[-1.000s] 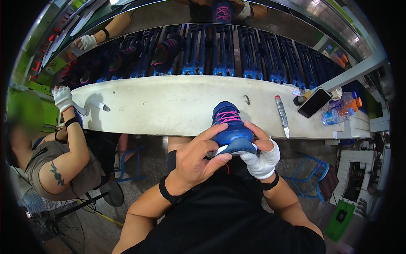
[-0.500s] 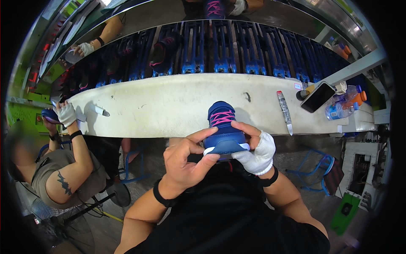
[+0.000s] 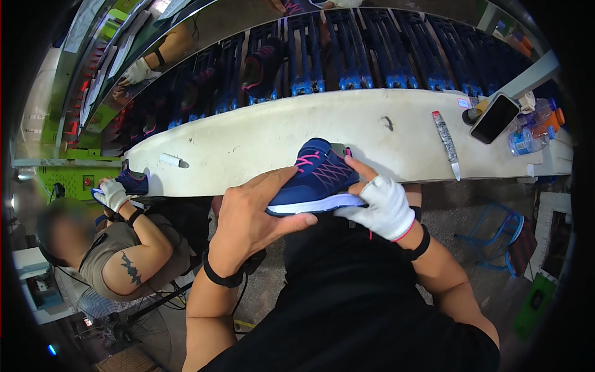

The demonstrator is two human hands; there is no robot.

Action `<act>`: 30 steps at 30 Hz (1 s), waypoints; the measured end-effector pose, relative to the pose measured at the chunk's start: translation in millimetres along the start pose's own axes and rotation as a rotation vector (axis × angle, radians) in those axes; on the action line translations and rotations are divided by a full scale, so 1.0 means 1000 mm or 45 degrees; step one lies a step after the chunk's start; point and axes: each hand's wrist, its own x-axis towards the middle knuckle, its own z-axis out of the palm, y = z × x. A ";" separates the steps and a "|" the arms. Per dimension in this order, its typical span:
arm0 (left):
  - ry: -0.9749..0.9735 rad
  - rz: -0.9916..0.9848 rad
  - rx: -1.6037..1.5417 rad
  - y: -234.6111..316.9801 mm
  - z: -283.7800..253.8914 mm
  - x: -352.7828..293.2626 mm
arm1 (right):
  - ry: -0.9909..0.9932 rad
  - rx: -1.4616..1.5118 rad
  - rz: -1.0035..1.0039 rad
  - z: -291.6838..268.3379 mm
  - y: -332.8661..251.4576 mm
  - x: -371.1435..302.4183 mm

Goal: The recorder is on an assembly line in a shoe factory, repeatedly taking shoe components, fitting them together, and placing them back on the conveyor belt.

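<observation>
Between my two hands, just over the near edge of the white bench, is a navy sneaker (image 3: 319,180) with pink laces and a white sole, turned side-on. My bare left hand (image 3: 253,208) grips its toe end, the thumb along the sole and the fingers over the top. A white fingerless glove covers my right hand (image 3: 381,203), which holds the heel end with the thumb near the collar. Parts of the fingers beneath the shoe are hidden.
On the white bench (image 3: 248,139) lie a knife (image 3: 447,144) with a wrapped handle, a phone (image 3: 494,119), bottles (image 3: 530,141) and a white marker-like tube (image 3: 174,160). Behind runs a blue slatted conveyor (image 3: 353,59) carrying sneakers. At left a co-worker (image 3: 133,251) holds another shoe (image 3: 131,180).
My hands have turned the sneaker from toe toward me to side-on, toe to the left. The view has shifted, and the co-worker's shoe now sits closer to the bench's end.
</observation>
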 end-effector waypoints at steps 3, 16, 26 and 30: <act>0.023 -0.063 -0.083 -0.013 0.005 -0.014 | 0.016 0.039 0.100 0.009 0.005 -0.005; -0.339 -0.546 0.142 -0.037 0.030 -0.044 | -0.067 -0.327 -0.146 0.042 -0.022 0.010; -0.328 -0.146 0.049 0.008 -0.020 -0.038 | -0.100 -0.228 0.185 0.013 -0.025 -0.004; 0.035 0.326 -0.450 0.018 0.012 -0.020 | 0.198 -0.249 -0.096 -0.036 -0.041 -0.009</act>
